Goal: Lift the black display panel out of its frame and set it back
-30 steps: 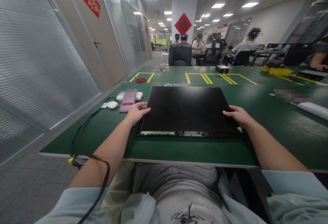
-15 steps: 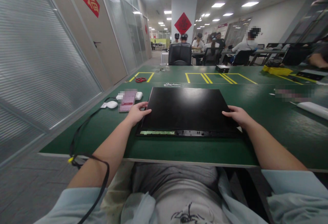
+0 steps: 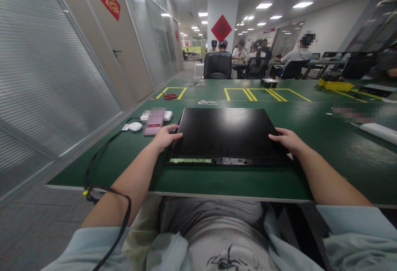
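Note:
A large flat black panel (image 3: 226, 132) lies on the green table (image 3: 217, 178) in front of me, with a thin green circuit strip (image 3: 190, 160) showing along its near edge. My left hand (image 3: 165, 136) grips the panel's left edge, fingers curled over it. My right hand (image 3: 287, 139) holds the right edge in the same way, thumb on top.
A pink phone (image 3: 154, 121) and white earbud cases (image 3: 135, 126) lie left of the panel, a black cable (image 3: 96, 159) running off the table edge. Red scissors (image 3: 170, 96) and yellow floor-tape boxes (image 3: 266, 94) are farther back. Several people sit at distant desks (image 3: 257, 52).
The far edge of the panel has dropped slightly toward the table. Both hands stay on its side edges.

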`<state>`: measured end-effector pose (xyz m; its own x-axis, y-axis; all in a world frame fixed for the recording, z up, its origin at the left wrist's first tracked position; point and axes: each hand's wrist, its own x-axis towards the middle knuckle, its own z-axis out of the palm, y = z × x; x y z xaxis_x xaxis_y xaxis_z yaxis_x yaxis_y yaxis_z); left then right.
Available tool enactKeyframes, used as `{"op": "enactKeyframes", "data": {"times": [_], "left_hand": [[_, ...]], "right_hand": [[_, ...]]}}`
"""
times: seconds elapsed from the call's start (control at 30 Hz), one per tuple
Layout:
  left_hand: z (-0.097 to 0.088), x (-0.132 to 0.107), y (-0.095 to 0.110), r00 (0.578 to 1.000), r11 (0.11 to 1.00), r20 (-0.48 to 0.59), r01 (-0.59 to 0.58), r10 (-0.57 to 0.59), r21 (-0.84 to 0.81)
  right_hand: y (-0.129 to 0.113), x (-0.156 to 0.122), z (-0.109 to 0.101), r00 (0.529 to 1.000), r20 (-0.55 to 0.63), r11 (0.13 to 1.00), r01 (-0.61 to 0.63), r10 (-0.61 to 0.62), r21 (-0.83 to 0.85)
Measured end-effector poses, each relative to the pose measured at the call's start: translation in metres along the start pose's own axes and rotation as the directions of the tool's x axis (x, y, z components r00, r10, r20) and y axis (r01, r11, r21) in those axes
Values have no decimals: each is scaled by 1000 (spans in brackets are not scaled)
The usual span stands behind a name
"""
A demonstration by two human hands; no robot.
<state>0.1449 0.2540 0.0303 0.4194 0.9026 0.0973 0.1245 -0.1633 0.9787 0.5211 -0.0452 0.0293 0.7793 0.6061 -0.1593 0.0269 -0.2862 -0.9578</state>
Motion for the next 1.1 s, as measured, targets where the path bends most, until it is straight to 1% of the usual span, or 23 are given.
{"op": "enactKeyframes", "data": {"times": [0.1,0.27,0.4,0.53,0.7,1.1], "left_hand": [[0,1,-1,999,998,12,-32,31,61],[-1,0,-1,996,962,78,-62,42,267],[-1,0,-1,996,936,83,-67,41,345],[-1,0,-1,994,921,95,-79,46,381],[-2,0,-1,994,911,102,-79,41,406],[-3,1,-3,993,913,115,-80,36,401]], "right_hand": [[1,3,-1,1000,13,999,3,-2,-43],[4,7,-4,998,53,993,-31,37,-111],[4,7,-5,999,39,992,-24,30,-128],[5,8,-5,998,55,989,-23,31,-145],[9,12,-6,998,67,984,18,-6,-179],[10,14,-8,995,79,968,73,-55,-239]]}}
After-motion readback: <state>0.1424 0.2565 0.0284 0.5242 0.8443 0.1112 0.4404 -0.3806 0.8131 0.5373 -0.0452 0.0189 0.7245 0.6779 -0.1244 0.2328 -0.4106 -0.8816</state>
